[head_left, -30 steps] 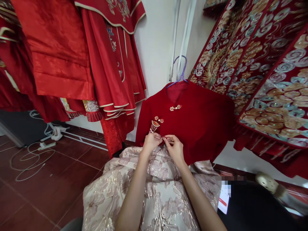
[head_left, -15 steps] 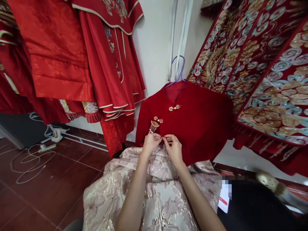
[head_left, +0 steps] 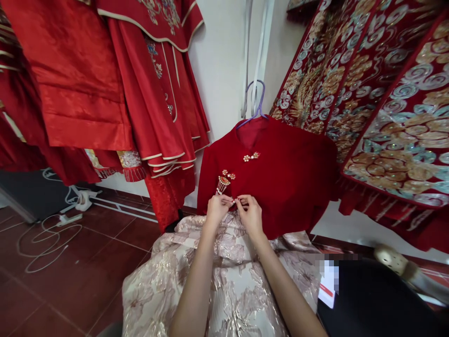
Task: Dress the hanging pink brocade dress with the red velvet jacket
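Note:
A dark red velvet top (head_left: pixel 280 178) hangs on a purple hanger (head_left: pixel 255 105) against the white wall. Two beaded clasps show on its front: one near the collar (head_left: pixel 251 157) and one with a tassel (head_left: pixel 224 180) lower left. My left hand (head_left: pixel 217 208) and my right hand (head_left: pixel 249 213) meet at the top's lower front edge, fingers pinched together on a small beaded clasp (head_left: pixel 237 201) between them. Below the top spreads a pale pink and gold brocade skirt (head_left: pixel 228 281), under my forearms.
Red satin garments (head_left: pixel 105 84) hang at the left, embroidered red panels (head_left: pixel 379 103) at the right. White cables and a power strip (head_left: pixel 68 217) lie on the dark red tiled floor (head_left: pixel 70 281). A black object (head_left: pixel 379 299) with a white tag sits at lower right.
My hands stay pinched at the same clasp with only slight finger movement. The view has drifted a little, shifting everything slightly left and up.

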